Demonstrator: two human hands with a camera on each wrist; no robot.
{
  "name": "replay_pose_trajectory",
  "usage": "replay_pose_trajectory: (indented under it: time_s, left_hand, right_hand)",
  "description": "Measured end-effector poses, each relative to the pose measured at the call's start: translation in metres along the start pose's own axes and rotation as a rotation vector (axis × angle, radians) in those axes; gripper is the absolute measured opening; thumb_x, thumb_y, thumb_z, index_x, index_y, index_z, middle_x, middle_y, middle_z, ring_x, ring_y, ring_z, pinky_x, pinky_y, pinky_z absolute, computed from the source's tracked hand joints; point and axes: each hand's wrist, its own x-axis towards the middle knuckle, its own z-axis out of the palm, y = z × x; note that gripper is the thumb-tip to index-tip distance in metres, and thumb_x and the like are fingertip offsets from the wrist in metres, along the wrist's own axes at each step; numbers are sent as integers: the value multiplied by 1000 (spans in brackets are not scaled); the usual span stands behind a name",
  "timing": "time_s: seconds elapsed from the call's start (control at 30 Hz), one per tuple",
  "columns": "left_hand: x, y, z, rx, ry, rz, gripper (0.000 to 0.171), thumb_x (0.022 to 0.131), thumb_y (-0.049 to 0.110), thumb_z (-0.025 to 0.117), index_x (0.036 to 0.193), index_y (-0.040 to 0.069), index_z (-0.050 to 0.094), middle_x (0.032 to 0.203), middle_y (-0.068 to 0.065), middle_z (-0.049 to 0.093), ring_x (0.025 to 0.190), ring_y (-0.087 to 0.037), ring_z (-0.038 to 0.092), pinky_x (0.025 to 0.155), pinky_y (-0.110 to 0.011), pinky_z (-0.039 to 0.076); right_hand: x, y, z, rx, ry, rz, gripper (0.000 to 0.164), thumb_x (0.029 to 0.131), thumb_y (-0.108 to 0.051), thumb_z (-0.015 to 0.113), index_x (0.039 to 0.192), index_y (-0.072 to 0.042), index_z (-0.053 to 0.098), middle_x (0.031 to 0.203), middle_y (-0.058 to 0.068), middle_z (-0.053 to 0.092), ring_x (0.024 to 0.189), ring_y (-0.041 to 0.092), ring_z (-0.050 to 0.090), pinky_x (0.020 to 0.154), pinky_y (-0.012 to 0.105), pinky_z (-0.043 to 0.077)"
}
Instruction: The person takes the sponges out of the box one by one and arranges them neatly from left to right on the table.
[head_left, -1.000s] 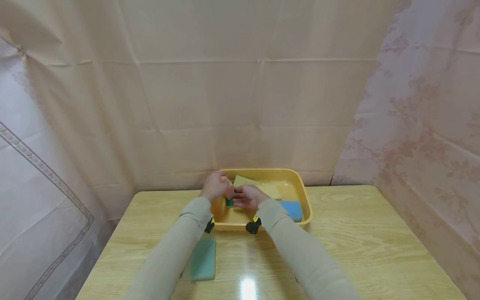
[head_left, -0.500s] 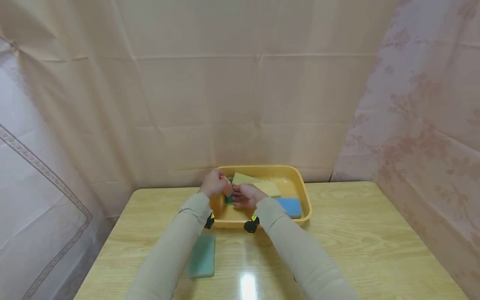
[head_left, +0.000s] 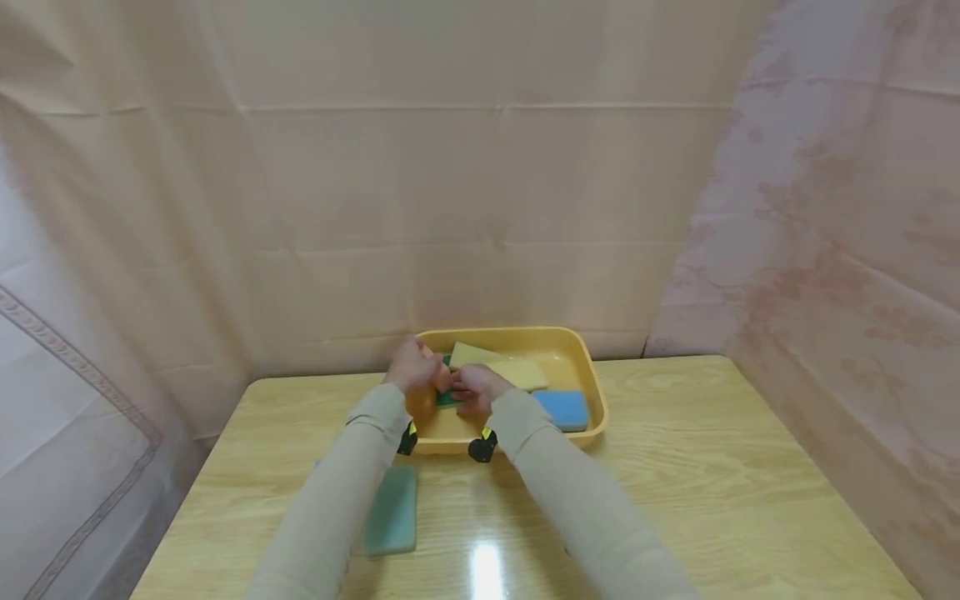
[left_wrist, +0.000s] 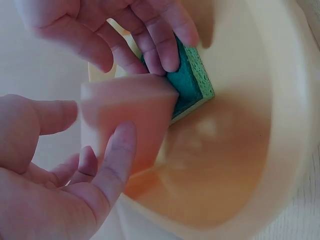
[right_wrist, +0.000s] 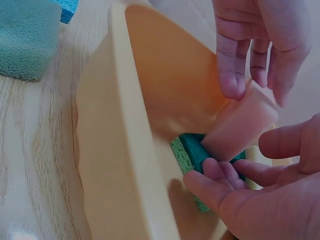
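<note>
Held by its upper end, a pink sponge block (left_wrist: 132, 125) stands tilted inside a yellow plastic basin (head_left: 597, 392). My left hand (head_left: 411, 365) pinches it between thumb and fingers. Close beside it is my right hand (right_wrist: 265, 187), its fingers loosely bent, touching the pink sponge's lower end in the right wrist view. Under the pink sponge, a green scouring sponge (right_wrist: 184, 154) lies in the basin, its dark green scouring face partly hidden by the right fingers. Two pale yellow pads (head_left: 521, 373) and a blue sponge (head_left: 561, 410) lie further right in the basin.
A teal sponge (head_left: 392, 510) lies on the wooden table (head_left: 712, 467) in front of the basin, partly under the left sleeve. Beside it a blue sponge corner (right_wrist: 69, 9) shows in the right wrist view. A beige curtain (head_left: 450, 183) hangs behind the table.
The head view has shifted slightly, moving the whole scene left and up. Both hands stay over the basin's left part with the pink sponge, with only small finger movements.
</note>
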Motion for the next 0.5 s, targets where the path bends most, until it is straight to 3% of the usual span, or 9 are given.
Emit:
replay_pose_trajectory:
  time_s: [0.13, 0.27, 0.5]
  left_hand:
    - [2, -3, 0, 1, 6, -22, 56, 86, 7, 62, 136, -12, 46, 130, -30, 56, 121, -41, 53, 108, -47, 42]
    - [4, -4, 2, -9, 10, -31, 57, 83, 3, 63, 136, -11, 46, 127, -29, 57, 118, -41, 54, 106, -47, 44]
    - [0, -7, 1, -64, -32, -39, 56, 80, -7, 58, 134, -8, 46, 123, -28, 56, 113, -39, 54, 97, -45, 48]
  right_hand:
    - [3, 0, 1, -28, 20, 12, 20, 98, -2, 44, 110, -4, 59, 108, 8, 56, 102, 22, 56, 100, 45, 48]
    - [6, 0, 0, -61, 29, 25, 12, 97, -2, 47, 102, -7, 57, 100, 5, 56, 90, 18, 54, 98, 44, 49]
    - [8, 1, -1, -94, 27, 35, 7, 97, 0, 52, 99, -6, 52, 93, 5, 51, 91, 21, 52, 104, 48, 46]
